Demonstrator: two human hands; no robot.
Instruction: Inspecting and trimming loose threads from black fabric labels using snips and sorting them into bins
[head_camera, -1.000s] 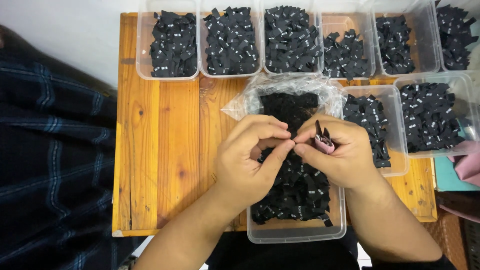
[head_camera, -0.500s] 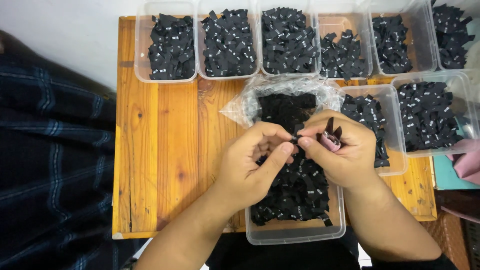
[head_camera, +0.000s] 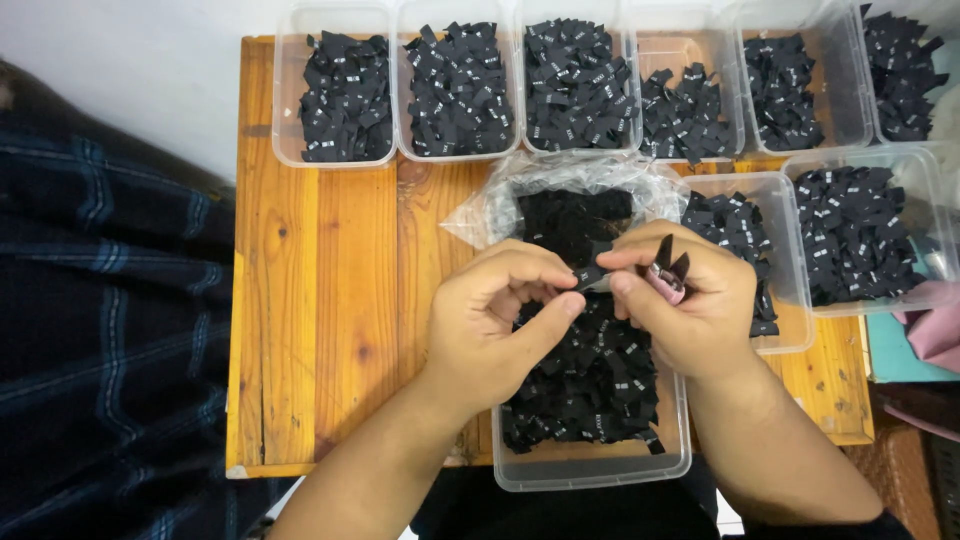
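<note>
The black label (head_camera: 590, 277) sits pinched between both hands over the near tub (head_camera: 590, 465), just at 12 o'clock of the heap in it. A second ago the two hands met fingertip to fingertip at the same spot; since then the left hand (head_camera: 500, 320) has slid its thumb and forefinger along the strip, so the label now shows between them, which reads as one piece being drawn clear of the rest. The right hand (head_camera: 690, 305) is clamped on the label's other end and also holds a small pink snipper (head_camera: 665, 280) with dark tips, at 3 o'clock of the label. A crumpled clear bag (head_camera: 500, 205) lies at 12 o'clock, more tubs (head_camera: 335, 155) of black labels in a row beyond. The desk (head_camera: 320, 300) is orange slatted wood; at 9 o'clock dark plaid cloth (head_camera: 100, 320), at 3 o'clock something pink (head_camera: 935, 330).
</note>
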